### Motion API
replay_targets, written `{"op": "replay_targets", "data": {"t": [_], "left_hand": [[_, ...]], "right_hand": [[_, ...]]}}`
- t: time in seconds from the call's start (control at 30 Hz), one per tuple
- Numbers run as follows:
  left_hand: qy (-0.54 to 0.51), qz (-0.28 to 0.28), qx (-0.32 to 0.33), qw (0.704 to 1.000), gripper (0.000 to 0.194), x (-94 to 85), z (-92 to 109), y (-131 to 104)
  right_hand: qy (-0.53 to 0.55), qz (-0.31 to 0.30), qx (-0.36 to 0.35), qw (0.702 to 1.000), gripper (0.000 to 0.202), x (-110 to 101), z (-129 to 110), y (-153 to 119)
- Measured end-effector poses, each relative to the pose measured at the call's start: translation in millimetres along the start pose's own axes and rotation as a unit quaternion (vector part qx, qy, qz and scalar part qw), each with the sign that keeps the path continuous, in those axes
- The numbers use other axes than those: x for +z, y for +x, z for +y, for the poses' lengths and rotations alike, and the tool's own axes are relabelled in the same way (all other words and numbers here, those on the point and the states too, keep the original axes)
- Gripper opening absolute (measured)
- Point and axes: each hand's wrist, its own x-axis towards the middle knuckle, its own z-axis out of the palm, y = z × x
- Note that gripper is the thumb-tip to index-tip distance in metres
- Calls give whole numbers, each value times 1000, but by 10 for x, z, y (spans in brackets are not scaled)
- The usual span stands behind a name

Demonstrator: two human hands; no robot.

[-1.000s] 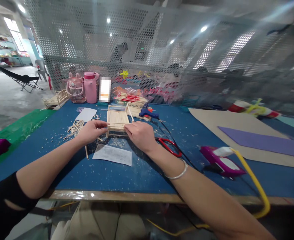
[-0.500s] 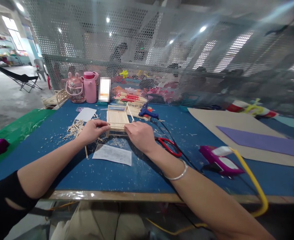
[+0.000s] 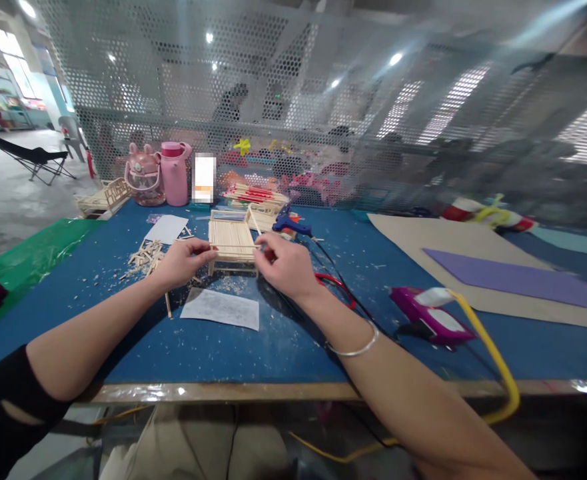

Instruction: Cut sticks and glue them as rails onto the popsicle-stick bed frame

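Note:
A small bed-like frame of thin wooden sticks (image 3: 231, 233) stands on the blue tabletop in front of me. Across its near edge runs one thin wooden stick (image 3: 233, 247). My left hand (image 3: 186, 261) pinches the stick's left end between thumb and forefinger. At the other end, my right hand (image 3: 287, 265) has its thumb and forefinger closed on the tip. Whether the stick touches the frame I cannot tell. A blue hot glue gun (image 3: 292, 223) lies just beyond my right hand, and red-handled scissors (image 3: 337, 288) are partly hidden behind my right wrist.
Cut stick pieces (image 3: 146, 257) are heaped left of the frame, and a paper sheet (image 3: 220, 309) lies nearer me. A purple device (image 3: 430, 317) with a yellow cable sits at right. Two pink bottles (image 3: 174, 175) and a perforated metal screen (image 3: 298, 87) stand behind.
My right hand has shifted from the frame's front corner to the stick's right end, its fingers lifting a little. The left hand keeps its pinch. The whole view has drifted slightly.

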Motion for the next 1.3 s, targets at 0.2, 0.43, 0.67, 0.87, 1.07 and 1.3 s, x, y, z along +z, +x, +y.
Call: {"op": "replay_targets", "data": {"t": [0.2,0.43,0.67,0.87,1.07,1.3], "left_hand": [[0,-13,-10,1000,21,-3,-16,-8],[-5,-14,-15,1000,21,3,-15,-11],[-16,-26,-34,999,24,4,-8,-6],[-28,-34,-48,998,26,17,-20,-6],[-47,-47,-62,996,28,42,-9,-17],[-42,-49,-66,996,26,35,38,-25]], "right_hand": [[134,97,138,977,10,-126,176,79],[190,-164,142,957,14,2,203,54],[301,-181,180,919,22,103,222,56],[334,-176,204,903,19,110,206,49],[360,-183,226,886,20,133,223,47],[385,-190,249,868,19,156,237,46]]}}
